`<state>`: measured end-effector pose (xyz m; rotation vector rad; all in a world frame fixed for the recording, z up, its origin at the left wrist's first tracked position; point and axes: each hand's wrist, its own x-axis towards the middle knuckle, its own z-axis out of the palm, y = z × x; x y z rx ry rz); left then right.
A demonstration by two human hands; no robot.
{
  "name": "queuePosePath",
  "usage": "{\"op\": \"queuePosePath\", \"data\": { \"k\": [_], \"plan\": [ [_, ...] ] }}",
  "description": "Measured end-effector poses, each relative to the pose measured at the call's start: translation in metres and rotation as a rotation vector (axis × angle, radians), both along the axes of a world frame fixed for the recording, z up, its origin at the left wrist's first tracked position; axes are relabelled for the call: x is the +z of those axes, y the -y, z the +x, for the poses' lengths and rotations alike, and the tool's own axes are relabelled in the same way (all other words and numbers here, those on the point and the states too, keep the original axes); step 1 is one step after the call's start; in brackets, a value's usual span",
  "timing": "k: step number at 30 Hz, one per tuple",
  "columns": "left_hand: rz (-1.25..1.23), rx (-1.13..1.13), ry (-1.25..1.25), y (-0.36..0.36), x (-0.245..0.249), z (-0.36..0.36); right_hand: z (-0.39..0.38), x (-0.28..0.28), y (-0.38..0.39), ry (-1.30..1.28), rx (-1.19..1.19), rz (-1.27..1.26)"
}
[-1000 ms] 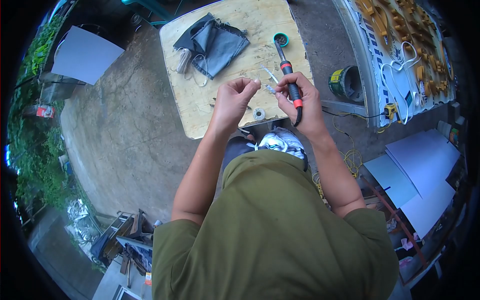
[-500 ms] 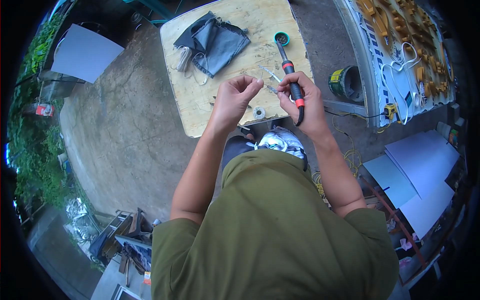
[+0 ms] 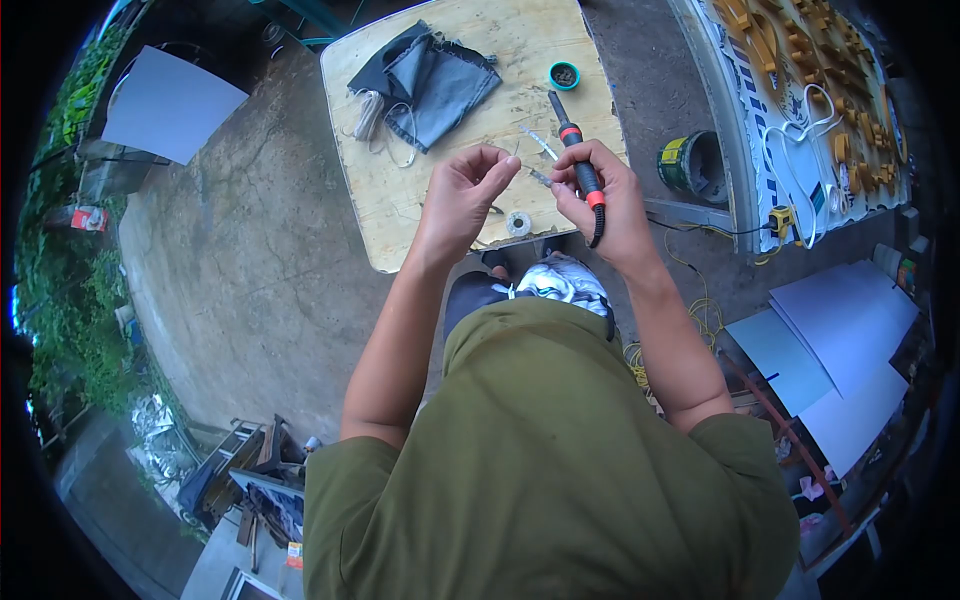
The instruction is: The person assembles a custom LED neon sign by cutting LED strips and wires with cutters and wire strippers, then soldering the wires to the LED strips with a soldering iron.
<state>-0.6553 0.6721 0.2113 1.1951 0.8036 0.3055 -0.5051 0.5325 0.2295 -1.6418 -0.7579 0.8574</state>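
My right hand is closed around a soldering iron with a black and red handle, its metal end pointing away from me over the table. The same hand's thumb and fingertips also pinch a short light strip. Just left of it, my left hand pinches a thin wire whose end sticks up past the fingertips. A small green-rimmed tin with dark contents stands beyond the iron's tip. Between my wrists, near the table's front edge, lies a white-rimmed spool.
The wooden table also bears a folded grey-blue cloth and a bundle of pale cord. To the right stand a paint bucket and a board with yellow-brown pieces and a white cable. A yellow cord lies on the floor.
The soldering iron has drawn back toward me, so its tip now sits apart from the green tin. My left hand has shifted very slightly left.
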Motion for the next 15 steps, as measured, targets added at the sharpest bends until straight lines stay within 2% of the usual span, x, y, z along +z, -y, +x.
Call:
{"op": "queuePosePath", "data": {
  "k": [7,15],
  "plan": [
    [0.219,-0.056,-0.071,-0.0028,0.0017,-0.0044,0.0003,-0.0023,-0.0005,-0.026,0.001,-0.020],
    [0.252,-0.060,-0.098,-0.0028,0.0018,-0.0029,0.0001,-0.0017,-0.0011,-0.018,0.013,-0.025]
  ]
}}
